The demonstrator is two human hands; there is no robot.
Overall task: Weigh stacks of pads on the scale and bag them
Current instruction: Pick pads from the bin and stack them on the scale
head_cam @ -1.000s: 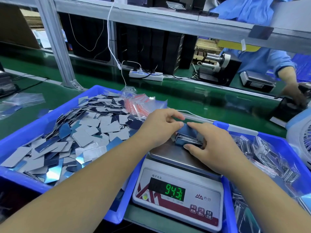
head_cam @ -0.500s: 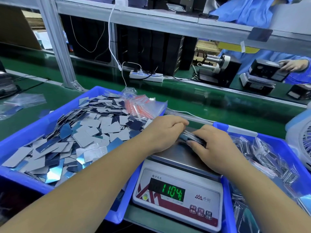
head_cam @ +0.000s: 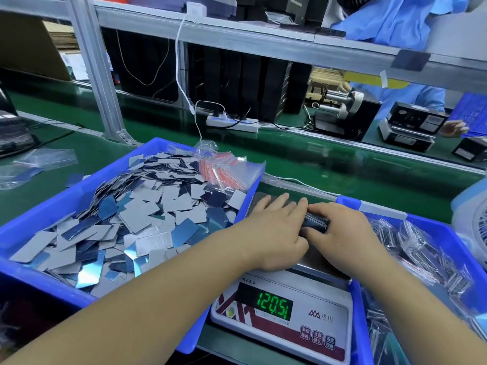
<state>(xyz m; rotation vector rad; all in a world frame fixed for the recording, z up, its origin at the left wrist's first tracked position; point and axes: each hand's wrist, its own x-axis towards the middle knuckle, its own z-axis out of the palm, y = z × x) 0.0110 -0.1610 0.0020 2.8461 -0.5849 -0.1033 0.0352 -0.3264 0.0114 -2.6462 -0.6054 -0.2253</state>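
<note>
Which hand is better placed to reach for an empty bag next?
Probably the left hand: the empty bags lie in the left bin, on its side. The right hand grips the stack of pads on the scale.

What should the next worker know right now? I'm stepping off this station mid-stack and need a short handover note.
Left hand: fingers straight, pressed against the dark stack of pads.
Right hand: curled over that stack, holding it on the steel platform of the white digital scale.
The display shows 120.5 with both hands bearing on the stack, so don't trust it.
Loose grey and blue pads fill the left blue plastic bin; empty red-striped zip bags lie at its far corner.
Bagged stacks sit in the right blue bin.
Left: release the stack, read the weight, bag it.
</note>
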